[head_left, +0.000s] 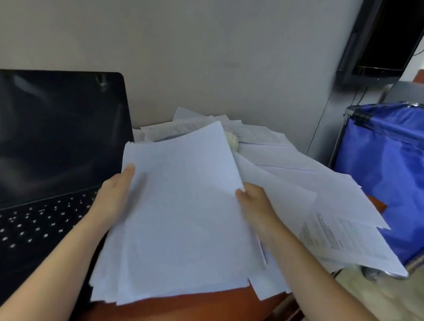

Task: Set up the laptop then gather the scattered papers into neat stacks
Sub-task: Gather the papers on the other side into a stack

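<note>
Laptop [31, 150] open | left hand [113, 196] and right hand [255, 209] grip stack [183, 224] by its edges | papers [322, 191] beyond lie scattered, ungathered.

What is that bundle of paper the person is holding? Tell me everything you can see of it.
The bundle is a loose sheaf of thin white sheets, with unevenly fanned edges and a top sheet too faint to read. The left hand grips its left edge with the thumb on top, and the right hand grips its right edge. It sits askew over the brown desk, beside the open laptop and in front of the scattered papers.
</note>
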Available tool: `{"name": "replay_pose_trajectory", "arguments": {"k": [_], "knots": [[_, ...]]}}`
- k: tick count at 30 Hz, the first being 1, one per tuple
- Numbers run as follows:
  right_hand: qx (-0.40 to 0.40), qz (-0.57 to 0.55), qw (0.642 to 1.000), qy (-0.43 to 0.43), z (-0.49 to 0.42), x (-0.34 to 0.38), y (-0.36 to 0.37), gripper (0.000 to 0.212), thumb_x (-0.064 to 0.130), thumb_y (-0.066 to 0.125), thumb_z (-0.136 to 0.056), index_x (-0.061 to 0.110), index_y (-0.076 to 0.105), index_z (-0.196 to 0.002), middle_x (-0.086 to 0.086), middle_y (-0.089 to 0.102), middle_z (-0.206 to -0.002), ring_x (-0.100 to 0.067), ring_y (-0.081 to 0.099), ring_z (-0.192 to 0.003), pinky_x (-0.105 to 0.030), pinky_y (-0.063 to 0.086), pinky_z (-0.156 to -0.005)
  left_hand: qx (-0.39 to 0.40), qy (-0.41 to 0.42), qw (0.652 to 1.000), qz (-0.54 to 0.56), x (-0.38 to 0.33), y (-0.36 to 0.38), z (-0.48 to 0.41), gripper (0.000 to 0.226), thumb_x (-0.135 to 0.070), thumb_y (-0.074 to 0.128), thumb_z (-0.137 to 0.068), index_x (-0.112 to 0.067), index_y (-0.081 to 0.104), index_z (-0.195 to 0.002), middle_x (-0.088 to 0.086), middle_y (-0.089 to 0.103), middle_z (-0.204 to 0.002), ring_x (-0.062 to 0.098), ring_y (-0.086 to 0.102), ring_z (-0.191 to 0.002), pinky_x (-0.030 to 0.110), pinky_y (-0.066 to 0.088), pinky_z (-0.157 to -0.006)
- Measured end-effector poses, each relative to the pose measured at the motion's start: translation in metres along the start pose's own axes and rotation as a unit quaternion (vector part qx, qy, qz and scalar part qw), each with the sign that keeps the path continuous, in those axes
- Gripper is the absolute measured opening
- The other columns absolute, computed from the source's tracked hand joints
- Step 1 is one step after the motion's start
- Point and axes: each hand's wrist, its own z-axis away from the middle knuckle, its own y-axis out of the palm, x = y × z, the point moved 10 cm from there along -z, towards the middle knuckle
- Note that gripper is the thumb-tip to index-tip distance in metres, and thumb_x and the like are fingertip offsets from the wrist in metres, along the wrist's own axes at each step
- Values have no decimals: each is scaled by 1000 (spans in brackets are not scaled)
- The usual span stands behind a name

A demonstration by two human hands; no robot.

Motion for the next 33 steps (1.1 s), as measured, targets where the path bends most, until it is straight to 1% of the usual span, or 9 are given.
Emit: {"name": "replay_pose_trajectory", "arguments": {"k": [5,7,9,15,18,21,23,27,33], "knots": [[64,85,993,-46,15,5,15,12,9,41,-92,2,51,-95,-8,52,-81,-16,44,-71,-25,35,-59,16,65,993,-100,-6,-1,5,32,-14,59,-89,-7,56,-121,4,58,-109,22,55,-94,33,42,-81],[59,190,978,-64,5,-2,-5,26,19,51,-92,12,56,-117,-8,60,-114,-21,54,-103,-30,42,-86,8,77,994,-74,-7,-7,9,32,-12,60,-89,-8,57,-121,4,60,-110,24,58,-97,36,46,-86],[53,340,938,-41,-11,-16,-33,47,35,57,-89,20,48,-132,-4,45,-138,-27,39,-128,-35,33,-104,0,91,994,-61,-9,-13,13,32,-10,61,-88,-8,58,-120,5,61,-111,25,59,-99,38,47,-89],[63,427,898,82,-56,-60,-94,92,69,64,-70,21,32,-142,-7,37,-142,-30,32,-131,-43,30,-105,-9,109,992,-67,-5,-18,24,28,-10,61,-88,-7,59,-116,4,62,-106,24,59,-96,35,46,-84],[70,384,916,90,-71,-65,-97,81,65,72,-64,18,46,-126,-5,48,-125,-27,42,-120,-41,37,-100,-11,117,990,-76,-4,-18,26,29,-10,60,-88,-7,58,-117,4,62,-108,24,59,-96,36,47,-84],[74,292,952,55,-75,-59,-95,32,32,74,-78,11,56,-94,-3,55,-96,-27,53,-97,-32,40,-79,-12,141,985,-95,-4,-16,32,28,-10,59,-89,-7,58,-117,1,62,-104,21,58,-94,32,45,-81],[52,235,970,23,-68,-51,-100,18,16,67,-83,14,51,-77,-2,52,-83,-24,51,-86,-30,34,-69,-19,146,983,-108,-2,-17,33,26,-11,58,-90,-9,58,-115,-1,62,-102,20,58,-93,31,44,-79],[-78,91,992,-34,-32,-26,-137,10,8,60,-88,15,55,-84,-3,56,-86,-21,52,-77,-25,39,-60,-17,139,984,-107,2,-16,30,23,-11,54,-92,-11,58,-115,0,62,-104,22,59,-96,34,44,-81],[-219,-141,965,-20,21,-20,-162,9,11,54,-92,16,55,-100,-5,58,-90,-17,54,-73,-22,45,-58,-25,108,990,-91,8,-15,27,17,-12,51,-93,-11,59,-108,2,62,-101,23,58,-93,34,43,-80]]}}
